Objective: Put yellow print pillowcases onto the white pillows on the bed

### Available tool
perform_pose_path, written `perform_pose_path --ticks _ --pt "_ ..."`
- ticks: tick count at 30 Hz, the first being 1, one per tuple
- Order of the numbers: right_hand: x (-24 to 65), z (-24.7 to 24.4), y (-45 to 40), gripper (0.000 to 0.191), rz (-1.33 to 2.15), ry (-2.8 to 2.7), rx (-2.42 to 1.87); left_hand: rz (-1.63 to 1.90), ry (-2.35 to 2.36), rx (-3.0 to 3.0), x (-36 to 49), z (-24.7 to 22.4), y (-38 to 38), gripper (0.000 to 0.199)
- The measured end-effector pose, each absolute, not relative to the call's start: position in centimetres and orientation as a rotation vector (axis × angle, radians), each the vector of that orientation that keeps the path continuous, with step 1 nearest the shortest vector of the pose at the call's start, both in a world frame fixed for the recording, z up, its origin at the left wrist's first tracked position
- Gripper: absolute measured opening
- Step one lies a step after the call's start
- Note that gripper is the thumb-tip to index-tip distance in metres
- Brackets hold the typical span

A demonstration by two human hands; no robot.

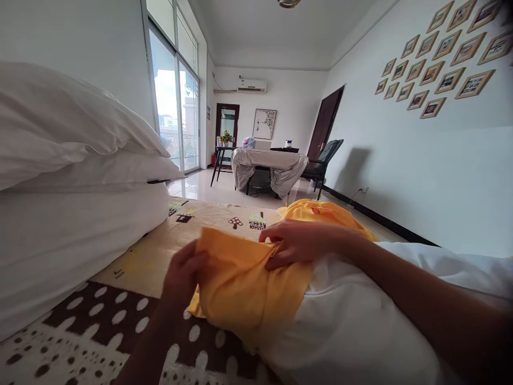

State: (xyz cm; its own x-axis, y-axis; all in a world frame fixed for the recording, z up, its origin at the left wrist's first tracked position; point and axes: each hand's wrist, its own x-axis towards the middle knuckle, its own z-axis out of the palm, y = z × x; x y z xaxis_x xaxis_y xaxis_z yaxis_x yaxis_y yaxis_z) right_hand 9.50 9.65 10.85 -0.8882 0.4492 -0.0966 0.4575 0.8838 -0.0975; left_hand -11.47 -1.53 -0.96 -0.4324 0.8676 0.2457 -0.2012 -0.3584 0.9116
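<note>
An orange-yellow pillowcase covers one end of a white pillow that lies in front of me, its other part bare. My left hand is closed on the left edge of the pillowcase, near its corner. On the upper edge my right hand pinches a fold of the same cloth, with bent fingers. Its forearm reaches across the white pillow from the right. Parts of the left fingers are hidden behind the fabric.
Stacked white pillows rise at the left. More orange cloth lies beyond my right hand. A patterned brown and cream blanket spreads underneath. Farther off stand a covered table and a dark chair.
</note>
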Motion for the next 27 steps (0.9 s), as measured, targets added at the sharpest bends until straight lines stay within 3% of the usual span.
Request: perform_pose_path --ticks 4,8,15,18,23,25,27 --pt "10.9 11.5 10.5 0.053 -0.143 3.034 0.724 2.096 1.267 0.963 -11.6 -0.6 -2.6 0.02" --pt "12.1 12.6 10.4 0.047 -0.071 3.106 0.759 2.176 1.429 1.035 -10.5 -0.1 -3.5 0.026" --pt "14.6 15.8 9.0 0.036 0.059 3.463 0.859 2.03 1.387 1.181 -9.8 1.0 -3.4 0.031" --pt "15.7 16.5 8.4 0.043 -0.233 3.498 0.834 2.032 1.406 1.213 -9.9 1.0 -3.3 0.03" --pt "16.6 16.7 8.0 0.049 -0.778 2.898 0.775 2.226 1.465 1.143 -10.3 1.0 -3.3 0.024" --pt "16.3 16.1 8.7 0.048 -0.711 2.877 0.892 2.323 1.534 1.146 -10.3 1.1 -3.4 0.022" --pt "15.8 15.0 9.8 0.049 -0.391 3.05 1.109 2.416 1.605 1.153 -10.1 1.2 -3.7 0.02"
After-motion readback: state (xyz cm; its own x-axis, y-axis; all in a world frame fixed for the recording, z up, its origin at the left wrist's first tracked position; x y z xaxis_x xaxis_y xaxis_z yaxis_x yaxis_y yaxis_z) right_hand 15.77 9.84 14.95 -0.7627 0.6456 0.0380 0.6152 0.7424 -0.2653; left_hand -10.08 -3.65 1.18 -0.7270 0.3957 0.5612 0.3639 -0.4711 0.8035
